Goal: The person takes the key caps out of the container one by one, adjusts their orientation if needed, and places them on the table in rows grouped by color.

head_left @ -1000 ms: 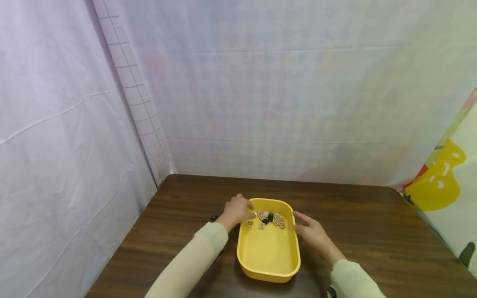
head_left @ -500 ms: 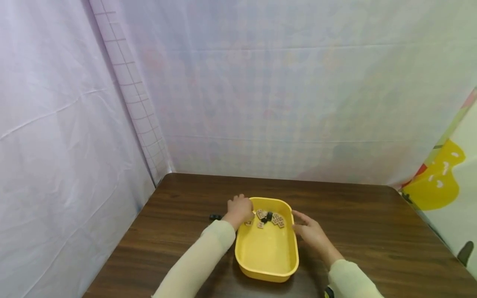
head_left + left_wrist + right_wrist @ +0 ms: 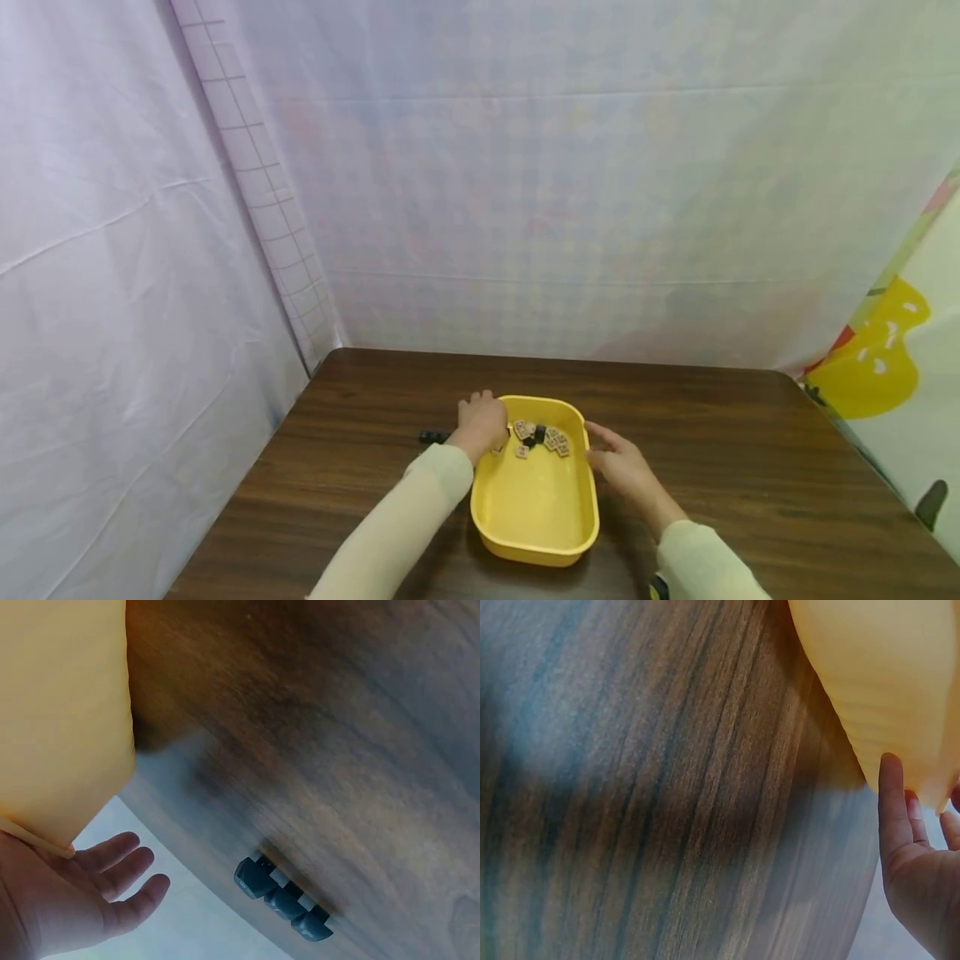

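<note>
My right hand point(image 3: 626, 473), fingers straight, touches the yellow tub point(image 3: 536, 553), bottom middle, maybe so it won't slide. My left hand point(image 3: 482, 421) is over its edge near the blocks point(image 3: 557, 442); I can't tell if it's pinching.

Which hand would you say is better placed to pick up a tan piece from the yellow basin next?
Probably the left hand: it reaches over the rim of the yellow basin, close to the tan pieces, while the right hand rests against the outer wall.

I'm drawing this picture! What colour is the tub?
The tub is yellow; the head view shows it best.
</note>
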Demonstrator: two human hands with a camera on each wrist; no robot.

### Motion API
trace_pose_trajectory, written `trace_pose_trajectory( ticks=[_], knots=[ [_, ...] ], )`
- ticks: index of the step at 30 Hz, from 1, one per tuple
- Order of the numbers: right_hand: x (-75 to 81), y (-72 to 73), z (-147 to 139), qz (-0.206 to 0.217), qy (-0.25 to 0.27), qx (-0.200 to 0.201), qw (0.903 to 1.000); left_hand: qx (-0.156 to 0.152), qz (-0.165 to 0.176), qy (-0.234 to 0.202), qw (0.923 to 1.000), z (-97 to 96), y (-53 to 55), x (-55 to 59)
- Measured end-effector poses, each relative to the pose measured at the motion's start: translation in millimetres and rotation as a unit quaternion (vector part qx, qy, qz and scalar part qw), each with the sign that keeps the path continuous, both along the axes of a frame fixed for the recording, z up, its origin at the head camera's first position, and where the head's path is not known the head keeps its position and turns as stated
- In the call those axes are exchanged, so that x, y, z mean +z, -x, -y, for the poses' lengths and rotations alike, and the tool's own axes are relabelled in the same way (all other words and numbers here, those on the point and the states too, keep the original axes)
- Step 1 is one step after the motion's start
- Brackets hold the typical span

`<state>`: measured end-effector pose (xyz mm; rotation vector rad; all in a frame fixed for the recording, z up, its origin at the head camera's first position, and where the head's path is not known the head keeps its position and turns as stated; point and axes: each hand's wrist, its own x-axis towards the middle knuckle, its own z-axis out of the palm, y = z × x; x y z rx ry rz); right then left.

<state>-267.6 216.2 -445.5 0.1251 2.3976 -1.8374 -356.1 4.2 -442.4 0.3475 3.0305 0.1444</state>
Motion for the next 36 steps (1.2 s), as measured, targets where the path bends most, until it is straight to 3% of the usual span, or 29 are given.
trace_pose_trajectory(
  ticks=[4,7,11,13,21,36],
  knots=[
    [-0.7,1.1,2,0.001,-0.002,0.000,1.0000,-0.010,-0.013,-0.045,0.9989,5.7,-2.9,2.5],
    [-1.4,2.7,3,0.001,0.002,0.000,1.0000,-0.026,-0.042,-0.081,0.9955,10.1,-3.6,4.6],
    [-0.9,3.1,4,0.001,0.007,-0.003,1.0000,-0.046,-0.086,-0.147,0.9843,13.6,-1.3,7.4],
    [-0.4,2.8,4,0.001,0.009,-0.006,0.9999,-0.055,-0.091,-0.186,0.9768,15.1,-0.4,10.1],
    [3.3,-0.9,3,0.005,0.006,-0.003,1.0000,-0.064,-0.011,-0.292,0.9541,15.5,-1.5,17.1],
    [4.5,-2.3,3,0.006,0.002,-0.005,1.0000,-0.057,-0.015,-0.346,0.9364,17.2,-2.7,15.5]
  ],
)
